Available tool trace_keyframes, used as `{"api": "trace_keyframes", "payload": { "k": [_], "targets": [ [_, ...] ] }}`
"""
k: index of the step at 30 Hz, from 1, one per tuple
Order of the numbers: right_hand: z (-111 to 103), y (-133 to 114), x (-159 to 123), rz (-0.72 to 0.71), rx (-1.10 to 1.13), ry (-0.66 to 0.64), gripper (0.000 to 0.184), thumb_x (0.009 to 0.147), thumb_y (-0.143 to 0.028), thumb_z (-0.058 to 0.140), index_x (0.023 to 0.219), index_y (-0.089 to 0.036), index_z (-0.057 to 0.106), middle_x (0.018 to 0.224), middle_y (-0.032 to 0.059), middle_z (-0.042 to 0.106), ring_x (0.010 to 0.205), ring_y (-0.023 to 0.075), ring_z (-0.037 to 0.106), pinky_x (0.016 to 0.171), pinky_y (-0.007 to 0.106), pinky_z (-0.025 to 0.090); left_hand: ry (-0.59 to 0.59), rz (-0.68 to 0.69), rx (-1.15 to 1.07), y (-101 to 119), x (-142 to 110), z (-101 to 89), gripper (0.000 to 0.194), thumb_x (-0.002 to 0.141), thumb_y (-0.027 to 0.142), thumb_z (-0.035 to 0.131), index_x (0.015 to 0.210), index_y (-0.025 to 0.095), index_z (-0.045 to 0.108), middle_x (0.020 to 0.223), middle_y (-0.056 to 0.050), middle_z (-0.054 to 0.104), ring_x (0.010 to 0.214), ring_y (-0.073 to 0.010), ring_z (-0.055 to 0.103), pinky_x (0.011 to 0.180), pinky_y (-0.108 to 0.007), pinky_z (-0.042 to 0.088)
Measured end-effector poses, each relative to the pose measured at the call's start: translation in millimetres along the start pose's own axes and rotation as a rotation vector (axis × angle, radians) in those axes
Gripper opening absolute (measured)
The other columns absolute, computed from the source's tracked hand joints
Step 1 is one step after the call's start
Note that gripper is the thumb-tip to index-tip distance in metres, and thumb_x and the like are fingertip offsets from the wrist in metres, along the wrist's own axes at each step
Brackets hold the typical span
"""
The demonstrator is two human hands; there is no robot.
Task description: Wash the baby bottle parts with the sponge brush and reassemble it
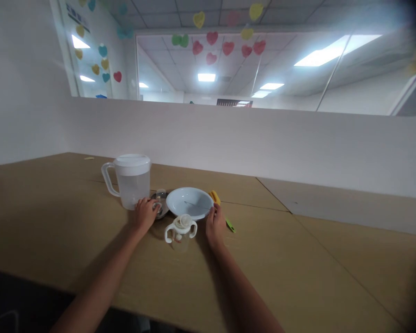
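Note:
My left hand [146, 214] is beside a dark round dish [164, 212], its fingers curled at a small clear round piece over the dish edge. A small clear cup [161, 194] stands in that dish. At the right rim of a white bowl [181, 195], my right hand [215, 225] has its fingers closed on the end of a thin wire-like rod [198, 206]. The rod reaches across the bowl's inside; its exact kind is too small to tell. Between my forearms stands a clear baby sippy cup [180, 231] with two white handles and a white top.
A translucent lidded pitcher [133, 185] stands left of the dish. Behind my right hand lie a yellow sponge-like piece [215, 197] and a green-handled tool [230, 225]. The wooden table [298, 277] meets a white wall below a window with heart stickers.

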State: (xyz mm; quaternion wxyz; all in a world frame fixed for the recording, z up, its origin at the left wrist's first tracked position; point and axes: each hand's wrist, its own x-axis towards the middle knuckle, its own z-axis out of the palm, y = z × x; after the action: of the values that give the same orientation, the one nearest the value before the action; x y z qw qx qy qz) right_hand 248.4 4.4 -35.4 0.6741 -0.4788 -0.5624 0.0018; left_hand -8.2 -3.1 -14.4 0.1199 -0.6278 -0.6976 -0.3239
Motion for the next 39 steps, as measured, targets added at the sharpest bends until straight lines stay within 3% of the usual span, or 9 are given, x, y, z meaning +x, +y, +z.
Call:
{"api": "trace_keyframes", "payload": {
  "k": [4,7,10,13,18,20,24,33,39],
  "targets": [
    [-0.9,-2.3,-0.4,-0.015,-0.058,-0.015,0.043,0.096,-0.048,0.032,0.105,-0.015,0.057,0.094,0.0116,0.063,0.087,0.0242,0.059,0.079,0.042,0.045,0.075,0.010,-0.110,-0.6,2.3,-0.8,0.014,0.086,0.024,0.055,0.089,0.015,0.065,0.090,-0.011,0.067,0.089,-0.0250,0.059,0.081,-0.037,0.043],
    [-4.8,-9.5,4.1,-0.041,-0.071,-0.001,0.043,0.097,-0.048,0.031,0.104,-0.015,0.058,0.093,0.0110,0.064,0.087,0.0240,0.059,0.080,0.043,0.045,0.368,0.070,-0.255,8.3,1.5,-16.0,0.015,0.090,0.027,0.050,0.091,0.014,0.058,0.087,-0.011,0.064,0.086,-0.0242,0.059,0.079,-0.038,0.044],
    [-16.4,-29.2,14.4,-0.078,-0.087,0.095,0.042,0.097,-0.045,0.031,0.104,-0.015,0.058,0.096,0.0134,0.064,0.090,0.0255,0.059,0.080,0.045,0.045,0.670,0.253,-0.424,26.5,-5.3,-39.1,0.013,0.091,0.026,0.050,0.097,0.015,0.053,0.094,-0.011,0.061,0.092,-0.0218,0.058,0.082,-0.037,0.046],
    [-33.6,-59.6,22.7,-0.256,-0.058,0.131,0.032,0.097,-0.035,0.035,0.110,-0.016,0.056,0.108,0.0132,0.064,0.102,0.0257,0.059,0.088,0.047,0.043,0.761,0.493,-0.522,49.7,-19.3,-57.4,0.012,0.088,0.018,0.056,0.099,0.017,0.050,0.096,-0.009,0.059,0.094,-0.0189,0.058,0.084,-0.035,0.048],
    [-45.4,-99.6,13.6,-0.739,0.079,-0.132,0.042,0.092,-0.037,0.038,0.128,-0.017,0.047,0.120,0.0150,0.060,0.109,0.0276,0.058,0.088,0.047,0.046,0.684,0.776,-0.626,81.5,-47.3,-67.1,0.017,0.084,0.014,0.060,0.098,0.018,0.050,0.098,-0.007,0.061,0.092,-0.0169,0.062,0.080,-0.031,0.053],
    [-42.4,-104.9,4.3,-0.778,0.142,-0.200,0.050,0.092,-0.040,0.039,0.135,-0.015,0.040,0.118,0.0159,0.061,0.104,0.0277,0.061,0.084,0.044,0.050,0.651,0.826,-0.689,87.7,-54.0,-67.5,0.013,0.087,0.016,0.057,0.097,0.018,0.050,0.099,-0.008,0.062,0.093,-0.0164,0.063,0.078,-0.030,0.055],
    [-36.1,-107.2,-10.4,-0.663,0.212,-0.194,0.053,0.092,-0.037,0.044,0.139,-0.016,0.033,0.107,0.0129,0.063,0.090,0.0248,0.064,0.075,0.038,0.054,0.589,0.813,-0.807,90.0,-58.6,-65.3,0.008,0.090,0.017,0.051,0.097,0.019,0.047,0.100,-0.008,0.066,0.093,-0.0159,0.066,0.076,-0.029,0.056],
    [-31.3,-106.5,-11.7,-0.662,0.169,-0.230,0.050,0.092,-0.032,0.041,0.140,-0.018,0.032,0.111,0.0152,0.059,0.100,0.0276,0.061,0.081,0.044,0.053,0.276,0.325,-1.157,94.7,-65.6,-48.9,0.015,0.093,0.035,0.049,0.090,0.020,0.052,0.084,-0.005,0.070,0.081,-0.0156,0.069,0.072,-0.027,0.056],
    [-29.6,-104.3,-15.2,-0.680,0.158,-0.229,0.042,0.093,-0.034,0.038,0.132,-0.018,0.037,0.108,0.0143,0.058,0.099,0.0273,0.061,0.079,0.044,0.054,0.244,0.135,-1.309,97.8,-62.6,-53.0,0.022,0.090,0.041,0.053,0.086,0.019,0.053,0.074,0.000,0.066,0.069,-0.0129,0.065,0.064,-0.022,0.052]
  ]
}}
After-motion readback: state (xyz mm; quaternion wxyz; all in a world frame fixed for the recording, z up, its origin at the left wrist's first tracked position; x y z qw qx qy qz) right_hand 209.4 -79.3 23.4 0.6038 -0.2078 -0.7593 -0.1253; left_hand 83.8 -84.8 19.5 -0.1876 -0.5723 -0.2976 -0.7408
